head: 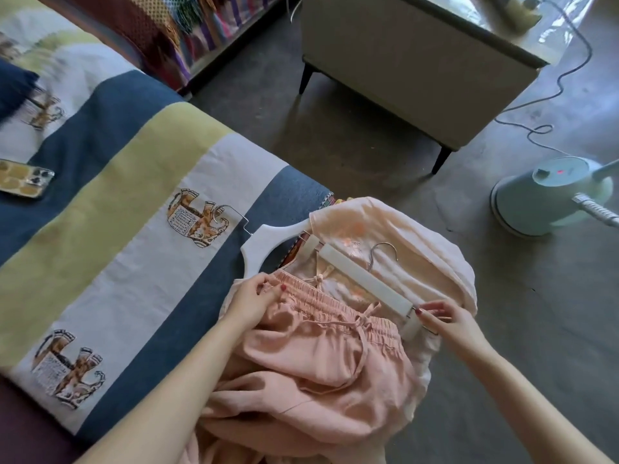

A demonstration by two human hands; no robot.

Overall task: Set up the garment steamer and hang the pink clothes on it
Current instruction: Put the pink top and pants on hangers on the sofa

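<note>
Writing: no brand, label or text is legible on any item.
Pink trousers point(321, 346): one pair, elastic drawstring waistband, lying on the corner of the bed over a paler pink garment point(418, 249).
Clip hanger point(365, 279): one, white bar with a metal hook and one clip at each end, lying across the pale garment just beyond the trouser waistband.
Shaped hanger point(268, 244): one, white, wire hook, partly inside the pale garment, resting on the bedspread point(134, 229).
Left hand point(254, 298): fingers curled, pinching the left end of the waistband.
Right hand point(445, 318): thumb and fingers pinching the right-end clip of the clip hanger.
Garment steamer point(549, 192): one, pale blue-green base on the floor to the right, well apart from the clothes; one red light lit on top; hose and pole lead out of view.
Cord point(576, 72): one, running across the floor behind the steamer.
Elephant motifs: three fully visible on the striped bedspread.
Phone point(25, 179): one, face down on the bed at far left.
Cabinet point(418, 61): one, beige, on dark legs.
</note>
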